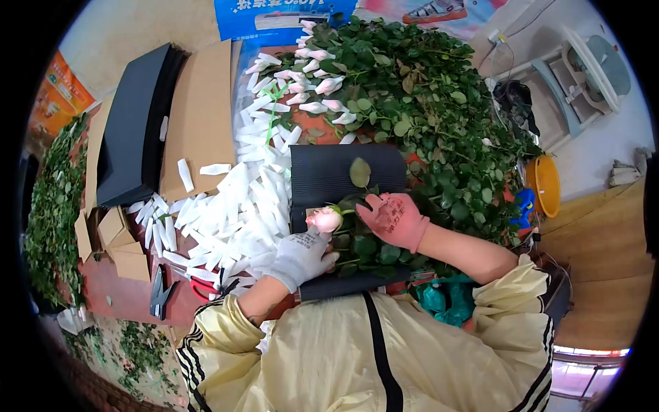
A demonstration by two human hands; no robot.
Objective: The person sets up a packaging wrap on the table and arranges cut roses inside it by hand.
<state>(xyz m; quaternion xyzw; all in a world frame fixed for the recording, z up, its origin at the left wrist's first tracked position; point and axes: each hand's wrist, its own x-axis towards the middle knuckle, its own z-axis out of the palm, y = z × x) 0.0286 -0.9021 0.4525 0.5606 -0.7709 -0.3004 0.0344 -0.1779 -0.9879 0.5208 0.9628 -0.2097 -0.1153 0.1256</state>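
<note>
A pale pink rose (325, 219) lies over a black corrugated sheet (343, 168), its head pointing left. My left hand (302, 258), in a white glove, is against the underside of the bloom with the thumb spread apart; some fingertips are hidden by the flower. My right hand (392, 221), in a pink glove, has its fingers curled at the rose's stem, just right of the bloom. A single leaf (360, 172) stands out above the sheet. More green leaves (374, 248) lie below and between my hands.
White mesh sleeves (237, 213) are heaped on the left. Beyond are sleeved roses (329, 85) and leafy stems (439, 103). A black stapler (161, 294) and red-handled scissors (201, 288) lie near left. Cardboard (199, 123), black sheets (137, 123) and a yellow basin (546, 185) flank the table.
</note>
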